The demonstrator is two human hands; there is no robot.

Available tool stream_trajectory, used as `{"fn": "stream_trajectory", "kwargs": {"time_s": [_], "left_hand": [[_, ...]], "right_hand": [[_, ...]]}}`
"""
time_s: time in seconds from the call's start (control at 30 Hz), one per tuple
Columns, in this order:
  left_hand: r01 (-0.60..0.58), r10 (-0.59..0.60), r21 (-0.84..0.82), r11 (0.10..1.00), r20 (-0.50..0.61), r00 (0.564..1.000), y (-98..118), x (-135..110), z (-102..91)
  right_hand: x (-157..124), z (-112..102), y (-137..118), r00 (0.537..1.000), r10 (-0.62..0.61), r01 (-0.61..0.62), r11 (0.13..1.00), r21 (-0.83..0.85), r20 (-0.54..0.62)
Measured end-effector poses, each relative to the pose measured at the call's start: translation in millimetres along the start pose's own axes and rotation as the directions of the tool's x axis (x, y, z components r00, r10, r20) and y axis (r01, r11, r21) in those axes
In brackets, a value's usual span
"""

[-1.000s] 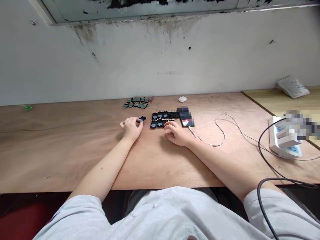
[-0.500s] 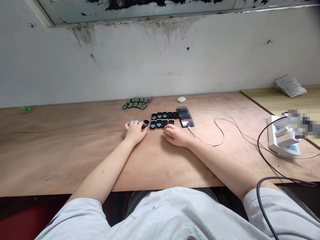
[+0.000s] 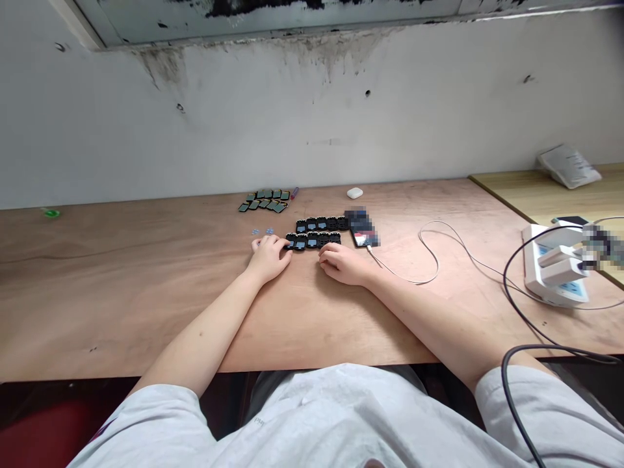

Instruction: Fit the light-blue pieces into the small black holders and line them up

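My left hand [image 3: 270,258] rests on the wooden table, thumb and index finger closed at the left end of a small black casing [image 3: 291,240]. That casing stands against the front row of similar black casings [image 3: 312,240], several with a pale blue-grey piece on them. A second row of black casings [image 3: 322,224] lies just behind. My right hand [image 3: 345,265] lies at the right end of the front row, fingers curled together; what they may hold is hidden. Small bluish clear pieces [image 3: 270,231] lie just beyond my left hand.
Several green-grey square parts [image 3: 264,203] lie at the back beside a small reddish tool [image 3: 294,193]. A partly blurred phone [image 3: 361,238] with a white cable [image 3: 437,260] sits right of the rows. Farther off are a white case [image 3: 355,193] and a power strip [image 3: 533,266].
My left hand has moved slightly right, bringing the leftmost black casing up against the front row. The right hand has hardly moved.
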State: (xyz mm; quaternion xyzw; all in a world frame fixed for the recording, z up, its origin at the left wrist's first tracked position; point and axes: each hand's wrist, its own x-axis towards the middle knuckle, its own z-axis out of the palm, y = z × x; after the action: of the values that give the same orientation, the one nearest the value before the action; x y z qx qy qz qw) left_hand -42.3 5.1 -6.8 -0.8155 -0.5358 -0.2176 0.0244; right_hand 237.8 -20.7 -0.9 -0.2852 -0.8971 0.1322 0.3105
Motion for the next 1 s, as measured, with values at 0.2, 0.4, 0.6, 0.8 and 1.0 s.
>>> {"fn": "stream_trajectory", "kwargs": {"time_s": [0.2,0.4,0.6,0.8,1.0], "left_hand": [[-0.020,0.020,-0.016,1.000,0.008,1.000,0.9,-0.1,-0.8],[-0.029,0.030,-0.015,0.999,0.058,0.998,4.0,-0.6,-4.8],[-0.042,0.044,-0.017,0.999,0.082,0.996,3.4,-0.8,-5.7],[-0.075,0.077,-0.027,0.997,0.093,0.993,2.8,-1.0,-5.9],[-0.092,0.096,-0.045,0.995,0.110,0.989,3.5,-1.5,-7.8]], "right_hand": [[0.1,0.6,0.2,1.000,-0.007,0.007,1.000,-0.022,0.016],[-0.3,1.7,2.8,0.999,-0.007,0.009,0.998,-0.055,0.035],[-0.3,1.9,3.9,0.999,-0.008,0.010,0.998,-0.056,0.040],[-0.3,2.6,4.3,0.999,-0.003,0.006,0.998,-0.064,0.049],[0.4,1.7,2.9,0.998,-0.003,0.008,0.997,-0.080,0.056]]}}
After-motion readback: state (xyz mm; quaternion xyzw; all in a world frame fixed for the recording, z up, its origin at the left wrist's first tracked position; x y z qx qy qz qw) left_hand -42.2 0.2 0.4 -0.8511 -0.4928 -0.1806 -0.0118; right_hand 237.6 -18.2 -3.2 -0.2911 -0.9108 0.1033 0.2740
